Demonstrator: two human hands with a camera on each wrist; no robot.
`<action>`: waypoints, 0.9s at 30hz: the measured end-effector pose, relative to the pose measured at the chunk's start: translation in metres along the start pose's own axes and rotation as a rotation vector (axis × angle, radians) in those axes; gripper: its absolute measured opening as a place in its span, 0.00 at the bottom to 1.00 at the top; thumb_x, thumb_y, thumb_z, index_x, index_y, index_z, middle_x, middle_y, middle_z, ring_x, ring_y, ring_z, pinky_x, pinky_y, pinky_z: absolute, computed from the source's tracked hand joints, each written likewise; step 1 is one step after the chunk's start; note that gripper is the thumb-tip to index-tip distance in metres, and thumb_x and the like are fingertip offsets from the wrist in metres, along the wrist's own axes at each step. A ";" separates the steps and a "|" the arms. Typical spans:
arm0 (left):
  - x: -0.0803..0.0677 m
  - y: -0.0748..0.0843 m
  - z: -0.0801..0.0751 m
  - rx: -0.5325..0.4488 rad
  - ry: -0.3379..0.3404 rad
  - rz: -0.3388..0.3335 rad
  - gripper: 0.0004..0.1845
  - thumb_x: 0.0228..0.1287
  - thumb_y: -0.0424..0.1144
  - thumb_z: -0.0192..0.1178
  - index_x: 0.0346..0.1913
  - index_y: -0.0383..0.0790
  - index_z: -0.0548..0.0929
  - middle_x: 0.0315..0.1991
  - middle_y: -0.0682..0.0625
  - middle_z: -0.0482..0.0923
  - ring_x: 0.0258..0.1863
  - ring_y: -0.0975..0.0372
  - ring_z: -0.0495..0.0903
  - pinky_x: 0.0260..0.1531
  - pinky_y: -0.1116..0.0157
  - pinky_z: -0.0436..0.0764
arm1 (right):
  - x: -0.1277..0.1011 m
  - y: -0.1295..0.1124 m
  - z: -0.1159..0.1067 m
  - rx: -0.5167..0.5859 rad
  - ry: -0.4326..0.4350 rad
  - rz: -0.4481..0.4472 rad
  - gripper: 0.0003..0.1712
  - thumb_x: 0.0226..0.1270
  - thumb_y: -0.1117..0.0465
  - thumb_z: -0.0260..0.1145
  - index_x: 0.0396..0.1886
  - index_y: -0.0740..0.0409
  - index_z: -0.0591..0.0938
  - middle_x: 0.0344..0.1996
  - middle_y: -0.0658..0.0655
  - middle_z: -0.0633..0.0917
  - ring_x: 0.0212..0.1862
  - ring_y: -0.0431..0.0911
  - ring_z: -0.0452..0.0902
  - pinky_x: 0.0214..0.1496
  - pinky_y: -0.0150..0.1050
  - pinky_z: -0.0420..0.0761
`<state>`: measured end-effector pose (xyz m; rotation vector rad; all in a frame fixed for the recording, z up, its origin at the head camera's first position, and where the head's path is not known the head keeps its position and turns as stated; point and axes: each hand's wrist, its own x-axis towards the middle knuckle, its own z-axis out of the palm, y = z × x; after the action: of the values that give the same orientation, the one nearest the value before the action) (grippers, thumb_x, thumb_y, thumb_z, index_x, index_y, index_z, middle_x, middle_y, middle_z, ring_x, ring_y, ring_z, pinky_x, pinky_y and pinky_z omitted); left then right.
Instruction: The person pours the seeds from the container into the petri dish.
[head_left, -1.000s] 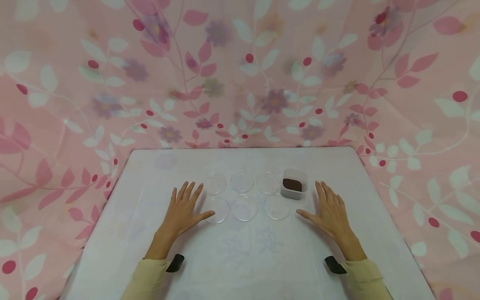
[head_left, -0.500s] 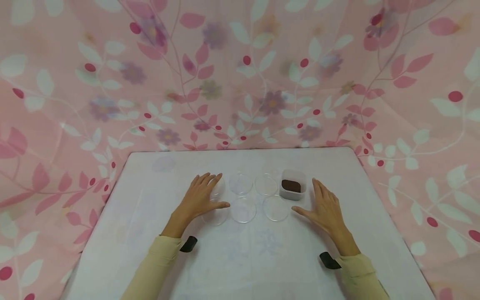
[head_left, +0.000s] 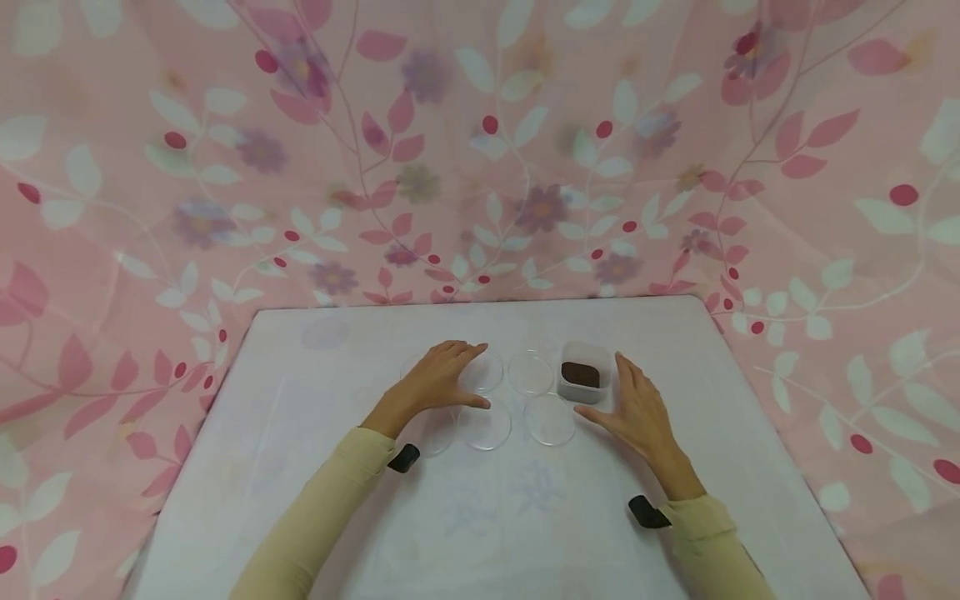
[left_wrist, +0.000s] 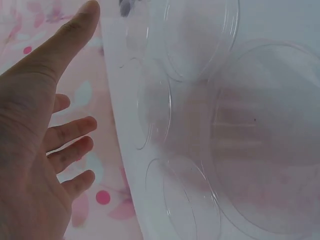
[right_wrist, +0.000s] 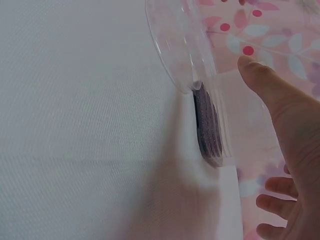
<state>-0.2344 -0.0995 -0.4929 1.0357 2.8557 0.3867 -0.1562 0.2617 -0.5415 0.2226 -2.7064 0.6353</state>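
Several clear petri dishes lie in two rows on the white table (head_left: 517, 525). My left hand (head_left: 450, 379) is spread over the back-left dish, fingers relaxed and reaching the back-middle dish (head_left: 487, 372); the thumb points at the front-middle dish (head_left: 484, 425). In the left wrist view the left hand (left_wrist: 45, 130) hovers open beside a dish (left_wrist: 265, 140), holding nothing. My right hand (head_left: 636, 410) lies open just right of a small clear container (head_left: 586, 382) of dark brown matter. In the right wrist view the thumb (right_wrist: 267, 87) is close to the container (right_wrist: 212, 130), and I cannot tell whether it touches.
Two more dishes lie between the hands, back-right (head_left: 530, 372) and front-right (head_left: 550, 419); a front-left dish (head_left: 429, 432) shows under my left wrist. Pink floral cloth (head_left: 480, 150) hangs behind and around the table. Black wrist mounts sit on both yellow sleeves.
My left hand has moved forward and to the right, from beside the dishes to over the back-left dish. My right hand has edged left and forward, closer to the container.
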 end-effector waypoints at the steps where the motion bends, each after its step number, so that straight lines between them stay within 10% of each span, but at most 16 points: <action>1: 0.004 0.000 0.001 0.000 -0.009 0.006 0.56 0.45 0.74 0.65 0.75 0.49 0.62 0.67 0.46 0.71 0.69 0.51 0.67 0.72 0.48 0.63 | 0.001 0.000 0.001 0.006 0.000 0.003 0.69 0.38 0.34 0.79 0.73 0.68 0.60 0.67 0.71 0.70 0.64 0.67 0.69 0.60 0.68 0.71; 27: 0.079 0.016 0.033 -0.117 -0.167 0.079 0.55 0.47 0.60 0.74 0.76 0.46 0.60 0.68 0.47 0.70 0.68 0.53 0.67 0.72 0.51 0.66 | 0.017 0.008 0.020 0.261 -0.160 0.160 0.69 0.44 0.43 0.81 0.76 0.67 0.51 0.70 0.73 0.65 0.69 0.66 0.63 0.67 0.66 0.68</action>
<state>-0.2796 -0.0302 -0.5197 1.1061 2.6189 0.4443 -0.1798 0.2589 -0.5551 0.1264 -2.8078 1.0618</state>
